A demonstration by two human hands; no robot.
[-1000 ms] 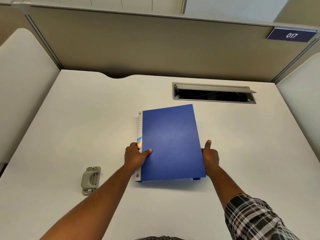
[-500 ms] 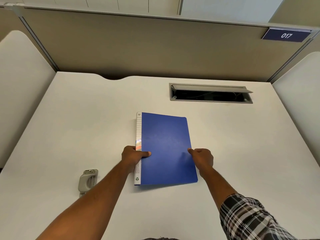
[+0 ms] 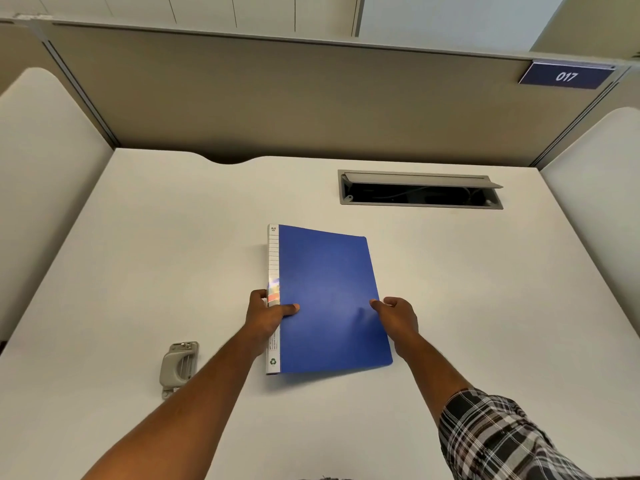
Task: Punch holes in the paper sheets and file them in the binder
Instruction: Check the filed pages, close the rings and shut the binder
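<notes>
The blue binder [image 3: 329, 299] lies closed in the middle of the worktop [image 3: 138, 254]. The left hand [image 3: 266, 315] grips its spine edge, thumb on the cover; the right hand [image 3: 398, 317] pinches the cover's free edge. To open it well, pin the spine and lift the cover evenly (no paper sheets are visible). The spine reads "A4"; a wall sign [image 3: 566, 76] reads "017". The hole punch [image 3: 179, 365] waits near the left forearm.

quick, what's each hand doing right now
Left hand: grips the blue binder at its spine.
Right hand: pinches the binder's cover edge.
</notes>
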